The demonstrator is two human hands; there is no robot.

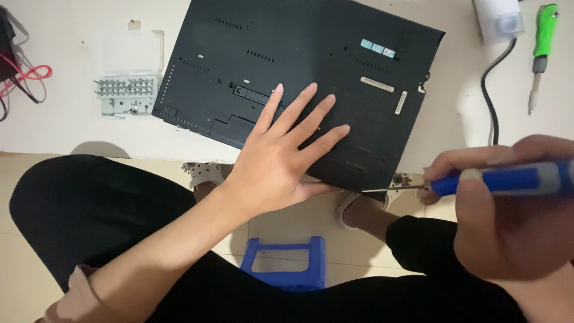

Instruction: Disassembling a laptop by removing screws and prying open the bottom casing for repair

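Head view, looking straight down: the left hand [281, 155] lies flat with fingers spread wide on the black laptop [299, 78], which rests bottom-up on the white table [72, 131], its near corner over the edge. The right hand [514, 215] is wrapped around a blue-handled screwdriver [502, 179], tip touching the laptop's near right corner. A clear bit case [128, 78] sits left of the laptop; a green screwdriver [543, 48] lies far right beside a black cable [491, 96].
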